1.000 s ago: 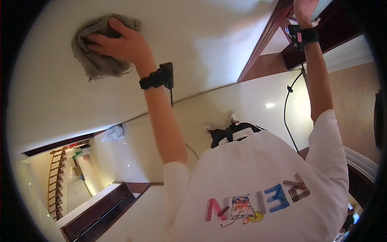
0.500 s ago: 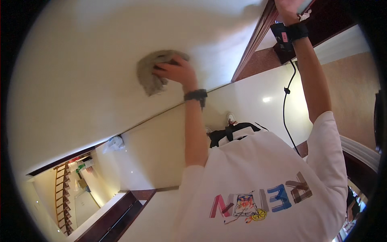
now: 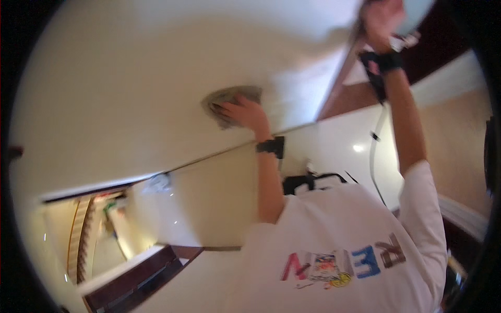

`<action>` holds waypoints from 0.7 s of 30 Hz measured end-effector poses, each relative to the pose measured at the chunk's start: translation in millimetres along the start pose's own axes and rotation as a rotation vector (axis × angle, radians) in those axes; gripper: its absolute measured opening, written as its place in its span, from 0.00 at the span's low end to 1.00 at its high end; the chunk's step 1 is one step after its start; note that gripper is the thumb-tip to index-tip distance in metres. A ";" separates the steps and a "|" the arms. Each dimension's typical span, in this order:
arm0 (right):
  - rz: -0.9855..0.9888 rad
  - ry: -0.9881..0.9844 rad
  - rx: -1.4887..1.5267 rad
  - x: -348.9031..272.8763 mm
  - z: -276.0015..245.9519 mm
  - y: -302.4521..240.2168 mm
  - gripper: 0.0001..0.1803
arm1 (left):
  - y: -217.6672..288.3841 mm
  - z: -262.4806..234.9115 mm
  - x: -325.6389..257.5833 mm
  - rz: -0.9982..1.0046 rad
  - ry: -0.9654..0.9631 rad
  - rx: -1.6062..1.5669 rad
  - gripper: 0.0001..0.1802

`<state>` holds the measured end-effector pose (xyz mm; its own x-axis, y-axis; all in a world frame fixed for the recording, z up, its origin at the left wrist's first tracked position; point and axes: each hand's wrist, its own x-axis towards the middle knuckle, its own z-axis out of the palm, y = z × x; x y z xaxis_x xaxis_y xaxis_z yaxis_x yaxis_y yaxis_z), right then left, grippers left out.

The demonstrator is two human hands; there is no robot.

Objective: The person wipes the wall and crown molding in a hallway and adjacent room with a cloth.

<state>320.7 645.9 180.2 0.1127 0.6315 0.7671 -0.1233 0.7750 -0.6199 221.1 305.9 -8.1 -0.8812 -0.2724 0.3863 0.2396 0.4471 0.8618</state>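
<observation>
My left hand [image 3: 248, 112] presses a crumpled grey-green cloth [image 3: 224, 99] against a broad pale, smooth surface [image 3: 130, 94]. The fingers lie over the cloth, and a black band circles that wrist. Raised at the upper right, my right hand [image 3: 385, 21] is beside the brown edge of the pale surface, smeared by motion. A pale blue patch [image 3: 417, 11] shows next to it; whether the fingers grip anything is unclear. That wrist carries a black strap [image 3: 389, 61] with a dark box [image 3: 372, 70] attached.
A cable [image 3: 372, 161] hangs down beside my right arm. A whitish plastic bag [image 3: 159, 182] lies at the lower left, near a dark wooden frame [image 3: 141, 276]. Stairs [image 3: 81, 235] show beyond an opening. Dark wood [image 3: 438, 41] stands at upper right.
The cloth under my left hand now appears farther right and slightly lower in the picture, and looks flatter. The whole view has shifted and blurred; more of my right hand shows.
</observation>
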 end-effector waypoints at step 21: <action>-0.084 0.072 -0.009 20.7 -8.9 15.0 0.26 | 20.7 -16.8 54.4 0.160 0.154 -0.177 0.26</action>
<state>329.9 670.8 185.4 0.1924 0.5644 0.8028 -0.1013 0.8251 -0.5558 185.0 286.1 36.3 -0.7570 -0.3429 0.5562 0.4505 0.3427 0.8244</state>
